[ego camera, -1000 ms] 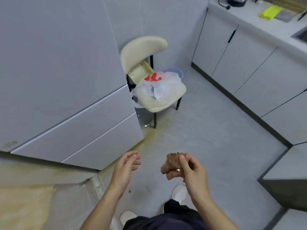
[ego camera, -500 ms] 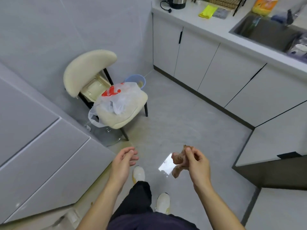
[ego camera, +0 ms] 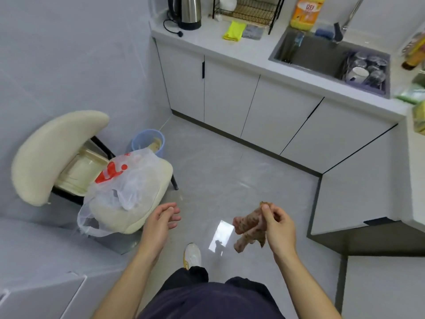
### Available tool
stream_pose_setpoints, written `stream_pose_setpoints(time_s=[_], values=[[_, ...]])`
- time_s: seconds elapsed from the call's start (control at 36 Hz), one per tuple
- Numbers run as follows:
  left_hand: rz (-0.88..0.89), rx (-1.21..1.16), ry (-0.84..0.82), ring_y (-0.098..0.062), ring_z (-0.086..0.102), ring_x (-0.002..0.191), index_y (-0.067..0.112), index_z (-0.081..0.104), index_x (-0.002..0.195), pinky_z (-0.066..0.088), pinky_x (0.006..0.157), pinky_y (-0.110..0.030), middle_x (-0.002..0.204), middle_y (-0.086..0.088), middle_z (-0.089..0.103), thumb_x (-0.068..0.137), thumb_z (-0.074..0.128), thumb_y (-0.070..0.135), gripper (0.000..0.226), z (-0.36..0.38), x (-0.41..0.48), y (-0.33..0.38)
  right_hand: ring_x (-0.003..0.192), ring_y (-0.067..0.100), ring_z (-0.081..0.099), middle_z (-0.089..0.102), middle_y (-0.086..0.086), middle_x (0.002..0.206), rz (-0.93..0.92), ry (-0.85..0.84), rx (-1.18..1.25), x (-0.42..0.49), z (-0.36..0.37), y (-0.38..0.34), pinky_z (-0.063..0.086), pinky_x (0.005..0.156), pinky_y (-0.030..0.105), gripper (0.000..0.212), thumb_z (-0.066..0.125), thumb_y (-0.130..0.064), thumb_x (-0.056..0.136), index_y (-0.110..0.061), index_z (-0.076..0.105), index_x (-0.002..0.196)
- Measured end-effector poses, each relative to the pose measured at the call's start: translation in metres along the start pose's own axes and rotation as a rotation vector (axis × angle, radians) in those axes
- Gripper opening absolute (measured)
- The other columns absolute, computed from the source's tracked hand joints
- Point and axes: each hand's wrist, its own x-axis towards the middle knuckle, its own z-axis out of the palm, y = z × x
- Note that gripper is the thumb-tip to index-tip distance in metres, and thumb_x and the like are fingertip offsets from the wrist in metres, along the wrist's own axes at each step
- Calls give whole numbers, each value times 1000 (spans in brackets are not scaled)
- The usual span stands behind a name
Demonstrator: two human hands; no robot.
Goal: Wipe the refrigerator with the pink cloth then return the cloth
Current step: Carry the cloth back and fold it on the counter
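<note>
Viewpoint has swung off the refrigerator (ego camera: 41, 293), now a cut-off corner at 8 o'clock, toward the desk (ego camera: 232, 50) and sink (ego camera: 317, 54) at 1 o'clock. Right hand (ego camera: 279, 229) still pinches the bunched pink cloth (ego camera: 247, 227) at 5 o'clock. Left hand (ego camera: 161, 221) hangs relaxed, holding nothing. Wiping appears finished and the return under way. Where the cloth belongs cannot be told, and the refrigerator's front lies out of frame.

Red "立白" on yellow bottle (ego camera: 304, 13); bag (ego camera: 128, 187) print illeg.
</note>
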Motion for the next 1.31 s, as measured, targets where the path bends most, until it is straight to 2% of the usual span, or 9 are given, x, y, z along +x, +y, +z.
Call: stream_pose_setpoints(time_s=[0.19,0.42,0.56,0.64,0.78,0.86,1.0,1.22,1.31], values=[[-1,58,-26,-25,72,103,18,72,108,57,90,-38,112,-10,75,107,49,10,23,3,70,48,80,11,69,75,1,86,-15,7,17,46,42,-40,56,74,30,20,65,-28,103,-14,75,94],[-70,45,-30,-29,70,103,13,71,109,58,90,-42,110,-10,74,108,48,7,24,32,124,81,66,-3,67,75,2,84,-48,18,53,113,71,-77,53,64,15,20,65,-22,104,-10,75,92],[-74,40,-9,-30,71,101,12,71,109,58,92,-44,110,-14,74,107,47,6,25,65,163,109,66,-2,64,73,0,79,-69,-2,20,170,80,-107,52,72,29,22,66,-25,102,-15,74,84],[-70,33,8,-33,71,101,10,71,108,57,93,-47,109,-17,74,107,46,4,26,91,186,128,69,5,68,73,-2,75,-69,-33,24,200,87,-127,49,65,25,21,67,-27,102,-17,74,85],[-80,24,22,-35,70,100,9,71,105,57,95,-52,105,-16,74,107,46,3,25,140,228,170,66,44,68,68,33,77,-34,-163,104,249,92,-180,46,41,26,23,59,-16,107,0,67,93],[-60,21,17,-32,70,98,12,71,105,58,89,-48,105,-14,74,107,47,4,25,166,250,194,55,35,61,63,39,82,-55,-206,101,281,90,-211,41,35,23,23,57,-10,107,9,64,96],[-21,9,4,-27,68,96,13,69,104,56,81,-33,105,-13,72,108,47,4,24,198,284,235,48,16,63,66,4,57,-111,-205,2,337,91,-244,46,46,23,26,62,-18,106,0,66,89],[11,-4,-1,-28,68,98,15,69,104,55,91,-42,105,-11,72,108,46,6,24,231,348,288,45,3,58,62,-8,54,-128,-186,-44,405,105,-297,48,60,25,27,62,-21,105,0,67,88],[31,20,-56,-26,68,97,14,68,105,55,90,-38,105,-11,71,109,45,5,25,244,378,311,39,1,58,61,-7,47,-111,-209,-30,422,116,-323,44,46,12,28,58,-14,107,9,65,94]])
